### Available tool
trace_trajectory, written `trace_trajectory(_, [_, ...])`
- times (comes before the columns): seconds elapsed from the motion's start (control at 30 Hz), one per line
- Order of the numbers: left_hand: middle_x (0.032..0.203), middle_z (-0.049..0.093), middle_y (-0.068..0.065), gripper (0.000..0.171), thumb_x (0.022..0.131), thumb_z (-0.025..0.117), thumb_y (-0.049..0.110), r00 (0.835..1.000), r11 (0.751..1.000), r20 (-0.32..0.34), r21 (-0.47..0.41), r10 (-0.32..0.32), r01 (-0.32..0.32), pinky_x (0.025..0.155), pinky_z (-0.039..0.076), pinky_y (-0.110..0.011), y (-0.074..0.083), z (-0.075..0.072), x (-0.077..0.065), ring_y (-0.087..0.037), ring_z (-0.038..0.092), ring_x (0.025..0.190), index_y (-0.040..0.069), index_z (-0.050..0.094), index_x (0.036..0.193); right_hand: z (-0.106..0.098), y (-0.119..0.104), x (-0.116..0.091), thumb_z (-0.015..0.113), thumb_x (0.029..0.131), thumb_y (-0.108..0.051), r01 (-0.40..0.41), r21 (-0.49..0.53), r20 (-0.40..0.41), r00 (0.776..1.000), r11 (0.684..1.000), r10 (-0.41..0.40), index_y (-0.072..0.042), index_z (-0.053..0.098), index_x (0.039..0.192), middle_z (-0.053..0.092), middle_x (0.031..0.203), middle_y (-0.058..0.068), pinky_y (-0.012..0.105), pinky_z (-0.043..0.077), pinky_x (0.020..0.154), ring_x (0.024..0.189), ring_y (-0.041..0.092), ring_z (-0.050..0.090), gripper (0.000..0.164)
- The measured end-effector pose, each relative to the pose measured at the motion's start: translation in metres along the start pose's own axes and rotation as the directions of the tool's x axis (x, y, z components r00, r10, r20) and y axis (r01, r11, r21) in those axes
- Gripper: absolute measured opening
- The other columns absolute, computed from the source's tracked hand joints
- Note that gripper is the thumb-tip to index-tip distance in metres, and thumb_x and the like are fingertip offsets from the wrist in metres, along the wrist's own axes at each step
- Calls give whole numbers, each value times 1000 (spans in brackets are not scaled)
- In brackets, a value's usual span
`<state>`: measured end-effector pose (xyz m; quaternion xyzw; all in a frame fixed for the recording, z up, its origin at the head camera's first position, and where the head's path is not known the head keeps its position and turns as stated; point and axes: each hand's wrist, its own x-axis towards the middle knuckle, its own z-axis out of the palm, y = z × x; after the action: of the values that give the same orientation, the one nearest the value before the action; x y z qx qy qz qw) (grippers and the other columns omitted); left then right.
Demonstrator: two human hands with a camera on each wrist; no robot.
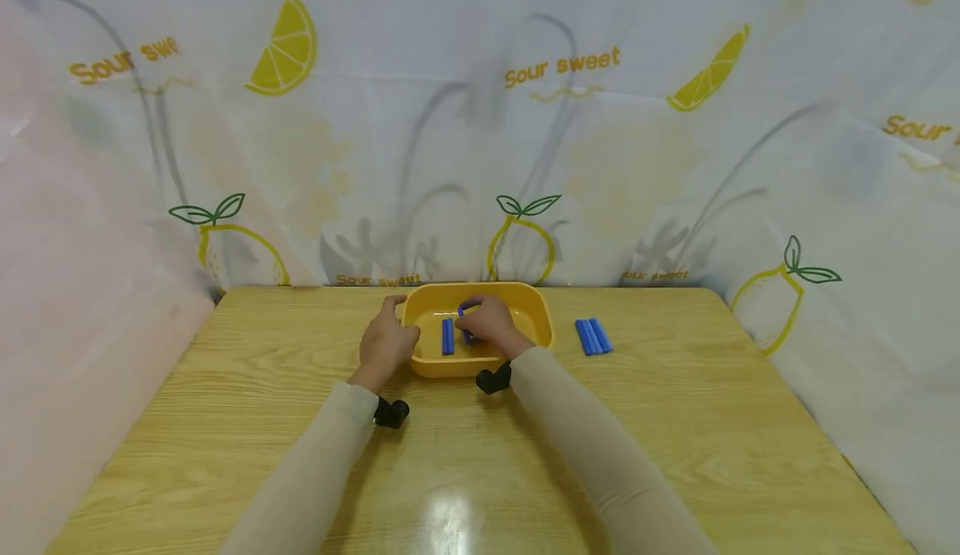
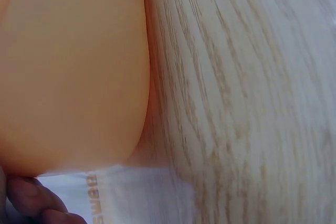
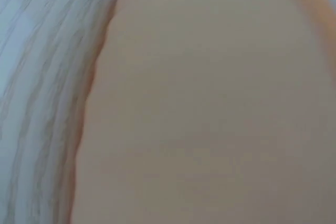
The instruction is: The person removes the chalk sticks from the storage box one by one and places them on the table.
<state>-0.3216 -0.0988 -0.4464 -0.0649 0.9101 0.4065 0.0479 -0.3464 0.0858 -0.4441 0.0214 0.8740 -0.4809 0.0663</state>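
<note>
A yellow plastic tray [image 1: 450,367] stands at the far middle of the table. At its left side is my left hand [image 1: 384,342], holding the rim with the thumb over the edge; its other fingers [image 2: 29,195] show by the wall in the left wrist view. My right hand [image 1: 491,322] reaches into the tray and pinches a blue stick [image 1: 462,312], which the hand partly hides. Left of it, a pair of blue sticks [image 1: 447,337] lies side by side on the tray floor. The right wrist view is blurred and filled by the tray's outer wall [image 3: 205,108].
Several more blue sticks [image 1: 594,337] lie together on the wooden table [image 1: 675,422], right of the tray. Behind the table's far edge hangs a white cloth [image 1: 450,163] with lemon prints. Black wrist devices [image 1: 392,412] sit below both hands.
</note>
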Motion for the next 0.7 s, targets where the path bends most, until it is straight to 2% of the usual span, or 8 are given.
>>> trace_trajectory(0.13, [134,55,-17,65,88,50,20,1000,1000,-3,19,-17,17,45,34,-30,1,-1,2,-18,43,50,25,29,150,-4,-3,-1,69,78,-11,-14,76,28,1000,997,12,-8,68,114,67,80,9,34,57,57,61,14,61,36])
trace_trajectory(0.37, [136,53,-18,66,89,48,20,1000,1000,11,9,-6,6,42,32,-28,3,-1,2,-16,35,44,25,26,151,-14,-11,-3,69,80,-11,-32,145,77,997,989,21,-11,68,116,70,89,15,42,58,65,62,17,64,36])
trace_trajectory(0.5, [137,53,-18,65,89,48,20,1000,1000,10,4,-12,12,43,32,-29,3,-1,1,-16,37,45,26,26,151,-17,-9,-2,69,81,-9,-37,178,102,995,983,19,-10,67,118,68,89,11,43,58,67,63,17,64,37])
trace_trajectory(0.7, [140,51,-18,65,89,49,20,1000,1000,8,-5,-25,25,44,34,-29,1,0,-1,-16,36,46,25,27,150,-23,-6,-6,67,84,-9,-62,218,128,991,974,35,-8,65,121,67,93,13,42,58,68,65,16,62,37])
